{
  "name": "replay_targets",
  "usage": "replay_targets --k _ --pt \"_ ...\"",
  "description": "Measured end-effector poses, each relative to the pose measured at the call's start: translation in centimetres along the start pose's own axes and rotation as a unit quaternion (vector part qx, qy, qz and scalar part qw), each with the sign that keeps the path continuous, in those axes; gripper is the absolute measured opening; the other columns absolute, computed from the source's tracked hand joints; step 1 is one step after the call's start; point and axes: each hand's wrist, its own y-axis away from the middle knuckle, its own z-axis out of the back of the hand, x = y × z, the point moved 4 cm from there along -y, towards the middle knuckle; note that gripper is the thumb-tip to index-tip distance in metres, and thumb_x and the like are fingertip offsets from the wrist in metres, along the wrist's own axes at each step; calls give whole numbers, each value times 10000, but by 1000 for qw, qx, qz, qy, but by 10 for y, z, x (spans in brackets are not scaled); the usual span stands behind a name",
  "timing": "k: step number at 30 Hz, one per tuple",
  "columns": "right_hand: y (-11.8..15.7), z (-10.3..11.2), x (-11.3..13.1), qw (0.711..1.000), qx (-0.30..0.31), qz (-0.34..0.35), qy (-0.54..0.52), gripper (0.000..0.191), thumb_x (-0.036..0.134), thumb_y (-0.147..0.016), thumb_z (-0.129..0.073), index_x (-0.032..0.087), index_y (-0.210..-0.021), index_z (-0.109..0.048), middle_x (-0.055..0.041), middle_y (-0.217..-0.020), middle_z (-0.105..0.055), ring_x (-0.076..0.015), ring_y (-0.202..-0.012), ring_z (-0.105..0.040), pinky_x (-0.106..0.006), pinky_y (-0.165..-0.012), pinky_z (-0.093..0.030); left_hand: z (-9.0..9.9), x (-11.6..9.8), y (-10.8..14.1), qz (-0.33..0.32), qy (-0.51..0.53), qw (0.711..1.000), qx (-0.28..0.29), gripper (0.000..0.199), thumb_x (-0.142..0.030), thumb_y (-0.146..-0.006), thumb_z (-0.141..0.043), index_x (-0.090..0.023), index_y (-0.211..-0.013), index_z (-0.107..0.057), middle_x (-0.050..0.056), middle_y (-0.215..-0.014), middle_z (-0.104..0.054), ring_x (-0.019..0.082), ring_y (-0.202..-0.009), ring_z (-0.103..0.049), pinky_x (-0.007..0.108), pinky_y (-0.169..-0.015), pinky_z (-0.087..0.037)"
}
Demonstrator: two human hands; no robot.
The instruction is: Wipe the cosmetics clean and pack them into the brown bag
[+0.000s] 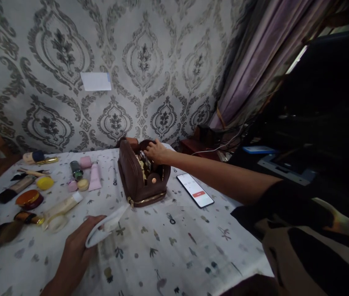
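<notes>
A brown makeup bag [146, 199] with a gold zipper stands unzipped on the table, several small items showing inside. My right hand [156, 152] is at its opening, fingers bent down over the far side; whatever they grip is hidden. Lower left, my left hand [80, 242] is closed on a white, thin-looking item [109, 224] with a curved near edge. Its far end points towards the bag's front corner. Blur hides exactly what kind of item it is.
Left on the patterned cloth [162, 246] lie a pink tube [95, 176], a green bottle [76, 169], a yellow-lidded jar [45, 183], an orange jar [29, 199], a cream tube [63, 204] and brushes [9, 233]. A lit phone [195, 190] is right of the bag, a wall behind.
</notes>
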Motion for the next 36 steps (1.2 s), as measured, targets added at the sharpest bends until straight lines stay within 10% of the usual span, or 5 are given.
replay_targets --k 19,23,27,32,36 --pt "-1 3 2 999 18 15 -26 361 245 -812 -640 166 -1164 -658 -154 -1213 -669 -326 -1152 -537 -513 -972 -343 -4 -1 -4 41 34 997 63 293 -235 -876 -482 -202 -1092 -677 80 -1063 -753 226 -955 -723 273 -801 -572" --pt "4 13 -1 998 -22 34 -47 525 297 -773 -693 125 -1260 -595 -193 -1243 -636 -354 -1162 -533 -515 -958 -365 0 -11 -12 66 75 991 92 268 -192 -863 -493 -185 -1068 -666 81 -1005 -747 209 -897 -709 279 -794 -559" --pt "21 41 -3 990 -119 0 -79 196 208 -864 -588 119 -1002 -694 -171 -1080 -686 -333 -1055 -597 -495 -929 -395 2 -13 -14 85 91 988 86 316 -121 -847 -470 -176 -1105 -645 89 -1061 -741 210 -936 -702 290 -820 -555" --pt "72 84 38 931 -299 -10 -208 284 233 -980 -438 158 -869 -688 -122 -1005 -711 -276 -977 -635 -421 -854 -465 4 -4 -10 85 74 992 47 514 -49 -787 -445 -182 -1258 -603 91 -1227 -702 231 -1102 -666 343 -947 -526" --pt "110 90 107 806 -392 120 -428 289 309 -984 -494 178 -765 -629 -96 -854 -694 -196 -852 -629 -321 -769 -496 19 4 -13 90 48 995 -15 503 -60 -763 -442 -159 -1215 -640 90 -1215 -703 237 -1141 -640 356 -992 -495"
